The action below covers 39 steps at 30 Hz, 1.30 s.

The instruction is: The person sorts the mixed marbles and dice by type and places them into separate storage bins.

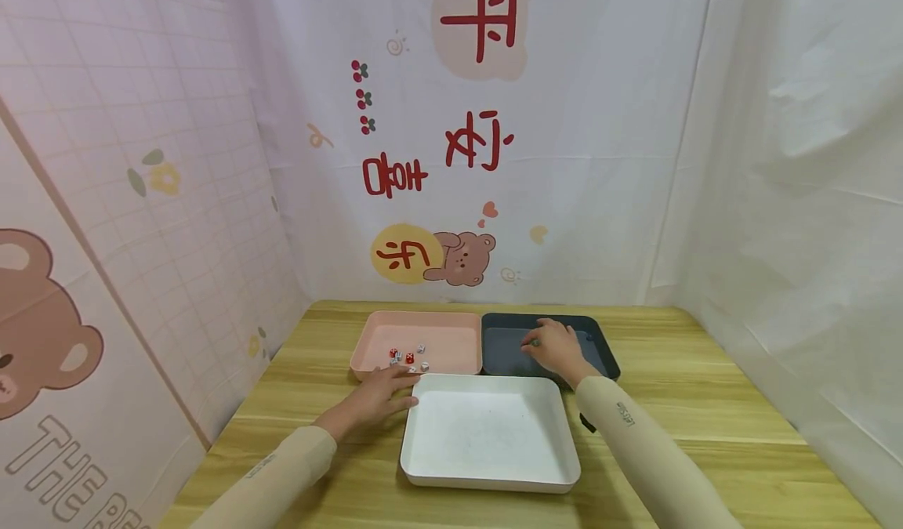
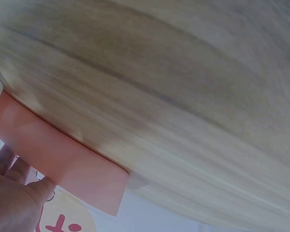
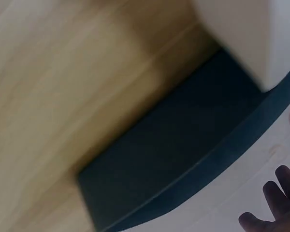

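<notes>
My right hand [image 1: 553,349] is over the dark blue tray [image 1: 610,356]. Its thumb and forefinger pinch a small green piece [image 1: 535,342], about the size of a die. In the right wrist view, other fingers of that hand [image 3: 280,198] are spread above the tray's rim. My left hand [image 1: 377,396] has its fingers extended, with fingertips at the near rim of the pink tray [image 1: 458,341] and by the white tray's [image 1: 494,478] far left corner. In the pink tray lie several small dice, white ones [image 1: 421,349] and red ones [image 1: 410,357], partly behind the left fingertips.
The pink and dark blue trays stand side by side at the back of the wooden table [image 1: 705,435]. The white tray is in front of them, close to both. Printed cloth [image 1: 578,161] hangs behind the table and along both sides.
</notes>
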{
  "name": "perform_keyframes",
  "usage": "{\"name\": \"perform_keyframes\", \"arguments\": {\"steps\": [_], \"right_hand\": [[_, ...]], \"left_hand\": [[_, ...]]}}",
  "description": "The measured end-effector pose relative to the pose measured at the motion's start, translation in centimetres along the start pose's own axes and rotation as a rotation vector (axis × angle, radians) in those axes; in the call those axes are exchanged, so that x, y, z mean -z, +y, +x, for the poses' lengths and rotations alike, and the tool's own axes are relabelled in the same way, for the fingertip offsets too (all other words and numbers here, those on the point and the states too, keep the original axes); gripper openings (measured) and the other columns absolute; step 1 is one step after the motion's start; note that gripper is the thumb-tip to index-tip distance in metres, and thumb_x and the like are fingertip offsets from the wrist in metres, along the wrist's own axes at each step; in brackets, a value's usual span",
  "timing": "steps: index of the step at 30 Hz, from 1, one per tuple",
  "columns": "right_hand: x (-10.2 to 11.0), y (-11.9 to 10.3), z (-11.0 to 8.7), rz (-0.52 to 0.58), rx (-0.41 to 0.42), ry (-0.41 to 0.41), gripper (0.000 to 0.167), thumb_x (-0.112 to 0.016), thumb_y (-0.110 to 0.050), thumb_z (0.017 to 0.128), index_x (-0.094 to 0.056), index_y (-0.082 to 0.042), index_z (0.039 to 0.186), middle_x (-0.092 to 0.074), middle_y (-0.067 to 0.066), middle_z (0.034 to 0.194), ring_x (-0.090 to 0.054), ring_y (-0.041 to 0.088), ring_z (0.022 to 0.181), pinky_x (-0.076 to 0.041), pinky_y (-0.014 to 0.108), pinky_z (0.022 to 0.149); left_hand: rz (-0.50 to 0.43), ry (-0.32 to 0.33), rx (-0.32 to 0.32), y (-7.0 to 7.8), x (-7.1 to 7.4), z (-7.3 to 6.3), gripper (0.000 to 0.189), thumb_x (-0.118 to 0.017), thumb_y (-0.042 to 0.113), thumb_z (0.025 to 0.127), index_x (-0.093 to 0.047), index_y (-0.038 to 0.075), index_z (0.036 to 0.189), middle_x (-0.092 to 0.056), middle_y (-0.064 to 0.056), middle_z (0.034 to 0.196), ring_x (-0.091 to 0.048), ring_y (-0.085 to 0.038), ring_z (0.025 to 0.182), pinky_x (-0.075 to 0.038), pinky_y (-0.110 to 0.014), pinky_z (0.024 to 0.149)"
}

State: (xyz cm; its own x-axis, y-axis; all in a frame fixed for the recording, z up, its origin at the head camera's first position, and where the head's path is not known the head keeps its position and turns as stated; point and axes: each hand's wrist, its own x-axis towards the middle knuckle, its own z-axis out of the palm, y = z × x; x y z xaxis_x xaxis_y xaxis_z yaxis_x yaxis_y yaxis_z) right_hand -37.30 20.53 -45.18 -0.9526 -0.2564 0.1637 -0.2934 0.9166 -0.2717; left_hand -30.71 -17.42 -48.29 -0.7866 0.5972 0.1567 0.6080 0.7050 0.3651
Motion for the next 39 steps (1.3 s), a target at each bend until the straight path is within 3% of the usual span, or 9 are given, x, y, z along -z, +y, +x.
{"name": "perform_keyframes", "arguments": {"steps": [6, 13, 19, 23, 27, 32, 35, 39], "right_hand": [[-0.1, 3.3, -1.4, -0.016, -0.067, 0.025, 0.018, -0.069, -0.028, 0.094, -0.078, -0.016, 0.104, -0.056, 0.023, 0.137, -0.041, 0.044, 0.134, -0.024, 0.074, 0.104], [-0.6, 4.9, -2.4, -0.005, -0.124, 0.027, 0.021, -0.068, -0.028, 0.095, -0.076, -0.016, 0.110, -0.052, 0.026, 0.139, -0.043, 0.048, 0.130, -0.023, 0.075, 0.102], [-0.2, 5.8, -3.1, -0.025, -0.118, 0.089, 0.031, -0.063, -0.025, 0.098, -0.070, -0.011, 0.124, -0.055, 0.027, 0.134, -0.047, 0.048, 0.126, -0.029, 0.077, 0.097], [0.1, 6.4, -3.6, -0.041, -0.101, 0.120, 0.032, -0.058, -0.026, 0.100, -0.069, -0.009, 0.126, -0.059, 0.026, 0.131, -0.049, 0.046, 0.125, -0.035, 0.074, 0.092], [0.5, 6.8, -4.5, -0.038, -0.115, 0.095, 0.039, -0.052, -0.030, 0.103, -0.063, -0.007, 0.133, -0.050, 0.031, 0.138, -0.045, 0.050, 0.128, -0.031, 0.074, 0.095], [0.8, 7.0, -6.3, 0.009, -0.141, 0.053, 0.058, -0.045, -0.044, 0.105, -0.046, -0.006, 0.148, -0.028, 0.036, 0.151, -0.024, 0.057, 0.138, -0.011, 0.079, 0.103], [0.8, 7.0, -7.3, 0.017, -0.144, 0.034, 0.072, -0.042, -0.056, 0.102, -0.036, -0.006, 0.153, -0.017, 0.037, 0.155, -0.013, 0.058, 0.141, -0.002, 0.080, 0.102], [0.4, 7.1, -8.2, 0.025, -0.134, 0.016, 0.082, -0.039, -0.064, 0.099, -0.030, -0.006, 0.155, -0.009, 0.038, 0.156, -0.006, 0.057, 0.142, 0.003, 0.080, 0.101]], "left_hand": [[-0.013, 0.003, 0.000, 0.1, -0.1, -0.3, 0.052, -0.059, 0.036, 0.100, -0.057, 0.001, 0.138, -0.046, -0.027, 0.143, -0.044, -0.044, 0.133, -0.019, -0.071, 0.109], [-0.025, -0.009, 0.011, 0.5, -0.1, -0.2, 0.053, -0.057, 0.038, 0.101, -0.056, 0.002, 0.139, -0.043, -0.027, 0.146, -0.041, -0.042, 0.135, -0.017, -0.068, 0.111], [0.002, -0.018, 0.008, 0.6, -0.2, 0.1, 0.054, -0.057, 0.041, 0.100, -0.057, 0.004, 0.139, -0.044, -0.026, 0.146, -0.040, -0.041, 0.136, -0.019, -0.067, 0.111], [0.013, -0.004, 0.039, 0.8, -0.2, 0.3, 0.050, -0.060, 0.040, 0.099, -0.061, 0.005, 0.135, -0.046, -0.026, 0.145, -0.040, -0.042, 0.136, -0.020, -0.069, 0.110], [0.023, 0.066, 0.096, 0.9, -0.2, 0.9, 0.044, -0.063, 0.036, 0.098, -0.065, 0.008, 0.131, -0.046, -0.025, 0.145, -0.038, -0.044, 0.137, -0.018, -0.069, 0.110], [0.141, 0.191, 0.214, 0.7, 0.0, 2.2, 0.052, -0.057, 0.042, 0.100, -0.057, 0.009, 0.140, -0.037, -0.026, 0.152, -0.024, -0.045, 0.144, -0.011, -0.070, 0.111], [0.198, 0.176, 0.318, 0.4, 0.6, 2.7, 0.064, -0.047, 0.053, 0.101, -0.046, 0.011, 0.149, -0.023, -0.028, 0.158, -0.012, -0.046, 0.147, -0.005, -0.071, 0.111], [0.221, 0.121, 0.409, 0.0, 1.4, 2.8, 0.073, -0.037, 0.060, 0.101, -0.037, 0.009, 0.154, -0.013, -0.030, 0.159, -0.003, -0.047, 0.147, 0.001, -0.073, 0.109]]}}
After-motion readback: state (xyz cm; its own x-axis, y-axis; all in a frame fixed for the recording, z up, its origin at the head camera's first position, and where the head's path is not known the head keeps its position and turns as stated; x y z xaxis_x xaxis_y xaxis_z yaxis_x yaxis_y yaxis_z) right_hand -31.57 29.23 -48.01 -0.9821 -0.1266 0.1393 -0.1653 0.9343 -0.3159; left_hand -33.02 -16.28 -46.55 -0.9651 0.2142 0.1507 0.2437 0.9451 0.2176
